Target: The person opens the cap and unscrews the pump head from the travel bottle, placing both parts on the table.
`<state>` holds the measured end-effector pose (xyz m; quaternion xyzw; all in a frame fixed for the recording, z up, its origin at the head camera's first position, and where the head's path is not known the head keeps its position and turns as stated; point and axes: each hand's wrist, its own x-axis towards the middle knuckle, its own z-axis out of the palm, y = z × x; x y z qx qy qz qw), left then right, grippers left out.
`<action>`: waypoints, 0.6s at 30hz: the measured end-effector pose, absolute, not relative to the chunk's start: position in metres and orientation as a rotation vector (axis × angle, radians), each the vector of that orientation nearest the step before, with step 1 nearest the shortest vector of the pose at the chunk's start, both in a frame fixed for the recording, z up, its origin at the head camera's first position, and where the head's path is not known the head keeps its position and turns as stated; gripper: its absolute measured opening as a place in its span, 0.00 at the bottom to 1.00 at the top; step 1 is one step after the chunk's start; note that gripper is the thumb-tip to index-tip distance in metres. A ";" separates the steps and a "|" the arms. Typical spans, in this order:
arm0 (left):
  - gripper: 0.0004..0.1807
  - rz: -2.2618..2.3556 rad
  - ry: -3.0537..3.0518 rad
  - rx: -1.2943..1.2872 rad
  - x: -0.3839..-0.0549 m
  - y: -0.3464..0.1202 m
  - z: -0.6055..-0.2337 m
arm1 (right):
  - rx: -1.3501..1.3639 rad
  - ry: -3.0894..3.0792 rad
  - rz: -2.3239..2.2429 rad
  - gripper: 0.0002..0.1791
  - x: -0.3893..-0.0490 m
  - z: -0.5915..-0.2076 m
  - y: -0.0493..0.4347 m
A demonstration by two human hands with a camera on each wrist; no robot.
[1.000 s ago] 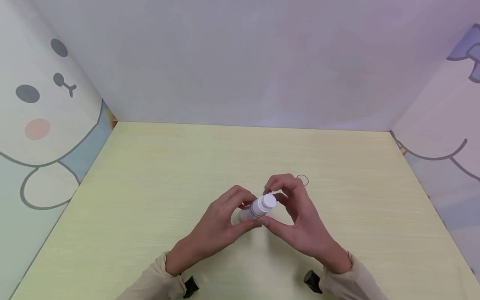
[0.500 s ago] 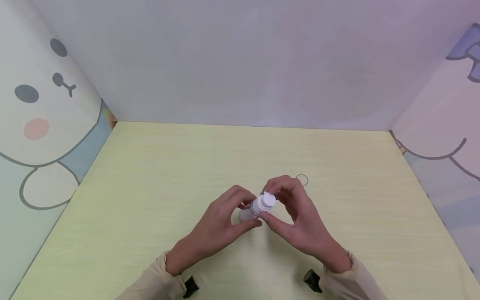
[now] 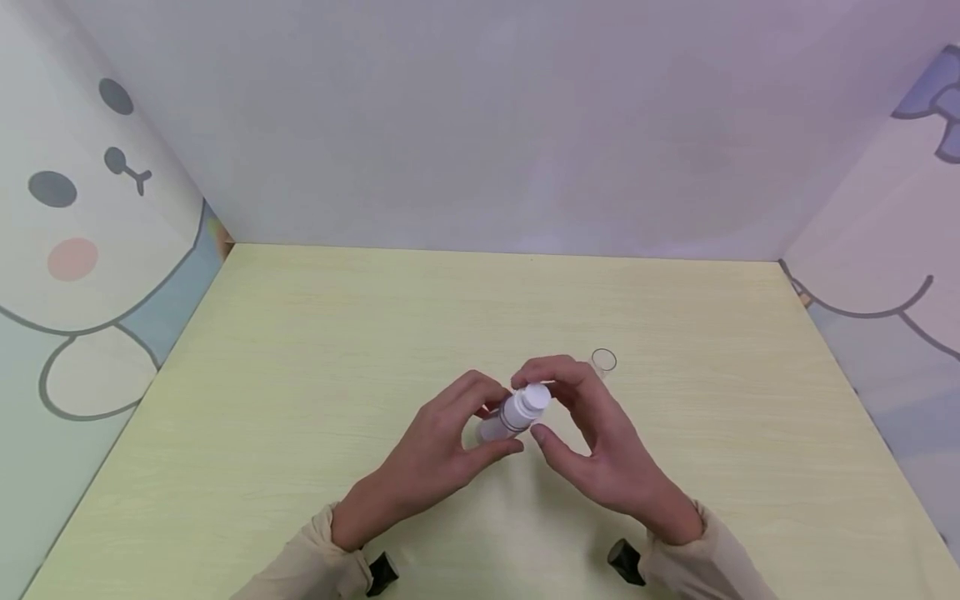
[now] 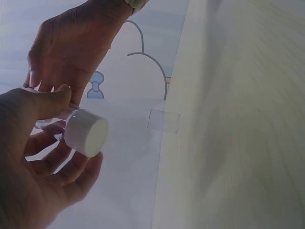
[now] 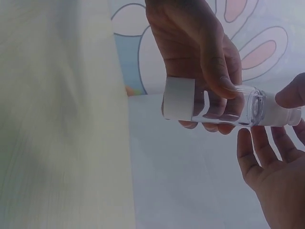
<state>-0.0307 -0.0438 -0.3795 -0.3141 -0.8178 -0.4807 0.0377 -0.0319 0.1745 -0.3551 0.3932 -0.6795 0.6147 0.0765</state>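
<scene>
My left hand [image 3: 431,454] grips a small clear bottle [image 5: 226,107] by its body, thumb on one side and fingers on the other. The bottle has a broad white base [image 4: 86,132] and a white collar with a narrower white top [image 3: 536,396], which leans up to the right in the head view. My right hand [image 3: 600,442] is curled about the white collar, index finger on the far side and thumb tip [image 5: 291,93] close at the near side. A see-through cylindrical cap [image 3: 603,360] stands on the table just beyond the right hand.
The pale wooden table [image 3: 337,333] spreads around both hands. A plain wall [image 3: 480,125] rises at its back edge, and cartoon-printed panels [image 3: 90,292] flank it. Dark wrist-worn blocks [image 3: 625,562] jut from under the sleeves.
My right fingers closed in on the white collar, then the index finger shifted left and the thumb right around it. The left hand and bottle have stayed nearly still.
</scene>
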 end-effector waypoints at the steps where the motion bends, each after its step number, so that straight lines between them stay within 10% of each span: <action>1: 0.22 -1.478 -2.509 -0.965 -0.031 -0.044 -0.380 | 1.162 -2.048 1.839 0.30 -0.032 -0.355 0.175; 18: 0.21 -1.480 -2.510 -0.955 -0.030 -0.042 -0.378 | 1.075 -2.117 1.852 0.30 -0.032 -0.359 0.174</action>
